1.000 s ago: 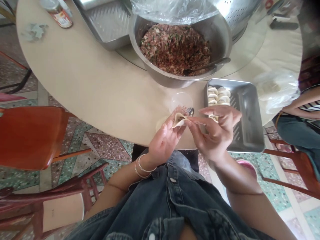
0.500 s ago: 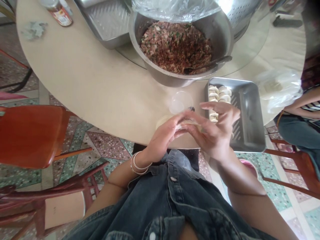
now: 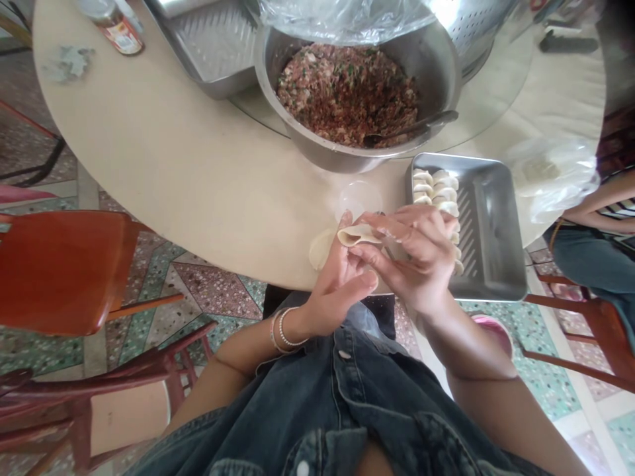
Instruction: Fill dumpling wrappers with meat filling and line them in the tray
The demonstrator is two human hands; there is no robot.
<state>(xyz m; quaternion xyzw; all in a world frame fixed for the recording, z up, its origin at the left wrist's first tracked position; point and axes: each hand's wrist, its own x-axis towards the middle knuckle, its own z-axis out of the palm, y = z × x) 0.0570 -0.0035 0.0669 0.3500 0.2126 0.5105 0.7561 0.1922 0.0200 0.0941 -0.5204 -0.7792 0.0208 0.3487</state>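
Observation:
My left hand and my right hand meet over the table's near edge, both closed on a folded dumpling. The right fingers pinch its top seam while the left hand cups it from below. Just beyond them a stack of round wrappers lies on the table beside a small clear lid. To the right a steel tray holds a row of finished dumplings. A large steel bowl of minced filling with a spoon in it stands farther back.
A round beige table carries a second steel tray, a colander, a red-labelled jar and plastic bags. Red chairs stand to the left. Another person's arm shows at the right edge.
The dumpling has gone from open, with filling showing, to folded shut. My hands came together, and my right fingers now pinch along the seam.

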